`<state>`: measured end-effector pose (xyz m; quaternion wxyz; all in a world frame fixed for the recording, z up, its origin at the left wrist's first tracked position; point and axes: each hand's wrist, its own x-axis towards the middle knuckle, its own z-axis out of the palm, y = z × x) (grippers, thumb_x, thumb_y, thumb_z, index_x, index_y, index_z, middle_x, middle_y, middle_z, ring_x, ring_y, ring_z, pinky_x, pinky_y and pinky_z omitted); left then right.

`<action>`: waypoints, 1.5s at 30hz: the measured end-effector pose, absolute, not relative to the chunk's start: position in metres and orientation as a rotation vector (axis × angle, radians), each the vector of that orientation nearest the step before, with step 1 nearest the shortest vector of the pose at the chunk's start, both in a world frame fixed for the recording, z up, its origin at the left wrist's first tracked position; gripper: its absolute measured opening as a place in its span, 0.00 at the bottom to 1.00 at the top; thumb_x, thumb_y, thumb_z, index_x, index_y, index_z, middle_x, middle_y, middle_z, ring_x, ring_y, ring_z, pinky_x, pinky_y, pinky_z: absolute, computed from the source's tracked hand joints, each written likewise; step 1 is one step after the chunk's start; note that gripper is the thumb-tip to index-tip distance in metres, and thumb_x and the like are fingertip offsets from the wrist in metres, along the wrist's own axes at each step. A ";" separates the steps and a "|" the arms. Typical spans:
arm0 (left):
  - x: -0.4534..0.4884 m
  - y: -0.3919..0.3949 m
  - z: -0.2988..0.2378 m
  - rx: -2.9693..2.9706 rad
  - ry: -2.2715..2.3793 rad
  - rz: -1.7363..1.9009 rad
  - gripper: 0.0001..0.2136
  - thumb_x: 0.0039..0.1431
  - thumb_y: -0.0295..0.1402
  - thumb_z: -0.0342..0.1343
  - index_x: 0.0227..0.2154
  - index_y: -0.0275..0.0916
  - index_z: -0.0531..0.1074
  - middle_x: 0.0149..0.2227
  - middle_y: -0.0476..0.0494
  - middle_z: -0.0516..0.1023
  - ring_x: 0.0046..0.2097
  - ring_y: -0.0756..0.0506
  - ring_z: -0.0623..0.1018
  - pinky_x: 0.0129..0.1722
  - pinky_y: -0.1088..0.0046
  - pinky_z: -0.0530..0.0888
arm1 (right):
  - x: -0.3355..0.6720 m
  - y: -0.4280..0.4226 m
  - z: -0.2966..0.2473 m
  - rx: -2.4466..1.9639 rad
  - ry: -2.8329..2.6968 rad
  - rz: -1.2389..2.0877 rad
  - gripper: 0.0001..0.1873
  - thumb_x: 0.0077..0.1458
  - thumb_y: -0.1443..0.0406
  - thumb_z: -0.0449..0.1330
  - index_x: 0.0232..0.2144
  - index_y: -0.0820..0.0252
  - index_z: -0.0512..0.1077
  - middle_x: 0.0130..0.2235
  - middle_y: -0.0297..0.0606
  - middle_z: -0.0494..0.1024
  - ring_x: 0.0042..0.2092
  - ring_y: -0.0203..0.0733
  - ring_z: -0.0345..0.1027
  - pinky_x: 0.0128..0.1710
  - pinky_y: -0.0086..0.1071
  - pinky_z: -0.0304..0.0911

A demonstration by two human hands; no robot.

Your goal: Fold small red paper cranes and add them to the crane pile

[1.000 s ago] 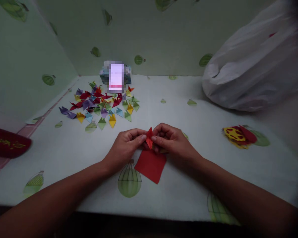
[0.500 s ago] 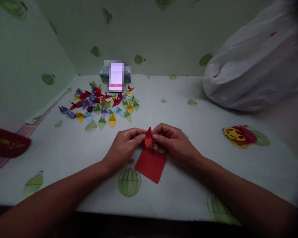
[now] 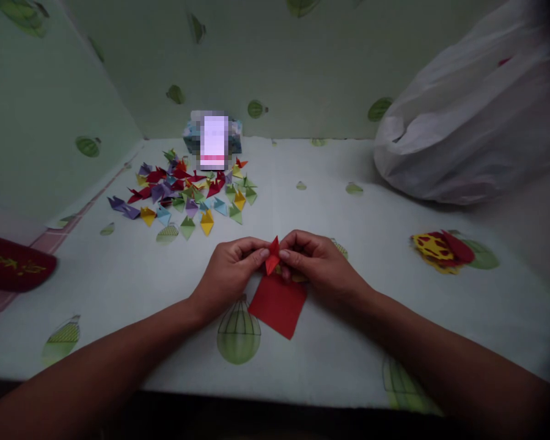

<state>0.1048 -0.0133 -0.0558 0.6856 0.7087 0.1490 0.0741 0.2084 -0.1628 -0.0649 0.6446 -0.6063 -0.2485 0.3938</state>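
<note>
Many folded paper pieces (image 3: 181, 200) lie finished-looking on the tabletop (image 3: 339, 366); the red folded paper (image 3: 272, 256), seemingly part-made, sits between the left hand (image 3: 233, 269) and right hand (image 3: 318, 261), thumbs and fingers pinched on its sides, just beyond the red sheet (image 3: 278, 307), flat and unfolded

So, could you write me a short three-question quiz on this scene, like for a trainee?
1. Multiple choice: what colour is the folded paper between the left hand and right hand? A) blue B) orange-red C) green
2. True or false: the white plastic bag is right of the pile of small folded papers.
3. Fill in the colour: the square sheet nearer the person is ____.
Key: 1 B; 2 true; 3 red.
</note>
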 end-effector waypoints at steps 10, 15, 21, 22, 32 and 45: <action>0.105 -0.015 -0.055 1.624 0.327 0.179 0.08 0.59 0.33 0.58 0.36 0.37 0.80 0.35 0.45 0.82 0.38 0.46 0.78 0.40 0.71 0.73 | 0.207 -0.162 -0.062 -1.481 -0.666 0.808 0.09 0.55 0.61 0.62 0.30 0.60 0.68 0.24 0.31 0.72 0.25 0.33 0.64 0.26 0.28 0.57; 0.105 -0.016 -0.057 1.618 0.324 0.203 0.07 0.58 0.33 0.59 0.36 0.36 0.79 0.35 0.45 0.82 0.38 0.47 0.78 0.39 0.73 0.73 | 0.205 -0.162 -0.064 -1.600 -0.763 0.636 0.06 0.56 0.65 0.59 0.28 0.60 0.68 0.25 0.32 0.71 0.26 0.33 0.62 0.26 0.29 0.57; 0.103 -0.019 -0.058 1.521 0.344 0.177 0.08 0.53 0.33 0.64 0.35 0.36 0.78 0.32 0.46 0.80 0.35 0.48 0.78 0.37 0.72 0.74 | 0.202 -0.163 -0.067 -1.684 -0.850 0.460 0.04 0.55 0.68 0.58 0.28 0.60 0.68 0.27 0.33 0.72 0.29 0.35 0.63 0.29 0.29 0.57; 0.103 -0.019 -0.058 1.525 0.348 0.178 0.08 0.52 0.33 0.64 0.35 0.36 0.78 0.32 0.46 0.80 0.35 0.48 0.78 0.37 0.72 0.74 | 0.201 -0.163 -0.066 -1.697 -0.864 0.446 0.04 0.55 0.68 0.58 0.28 0.60 0.69 0.28 0.34 0.73 0.29 0.35 0.63 0.29 0.30 0.57; 0.105 -0.019 -0.053 1.431 0.432 0.136 0.07 0.49 0.29 0.65 0.33 0.35 0.76 0.32 0.49 0.80 0.34 0.51 0.77 0.37 0.76 0.74 | 0.201 -0.161 -0.067 -1.585 -0.769 0.569 0.04 0.54 0.66 0.59 0.29 0.60 0.68 0.26 0.32 0.71 0.26 0.34 0.63 0.28 0.30 0.59; 0.107 -0.018 -0.055 1.394 0.337 0.267 0.08 0.51 0.27 0.64 0.34 0.36 0.73 0.33 0.50 0.77 0.35 0.52 0.77 0.38 0.78 0.74 | 0.201 -0.163 -0.069 -1.530 -0.905 0.459 0.06 0.56 0.69 0.60 0.36 0.58 0.76 0.35 0.35 0.72 0.34 0.35 0.66 0.32 0.31 0.62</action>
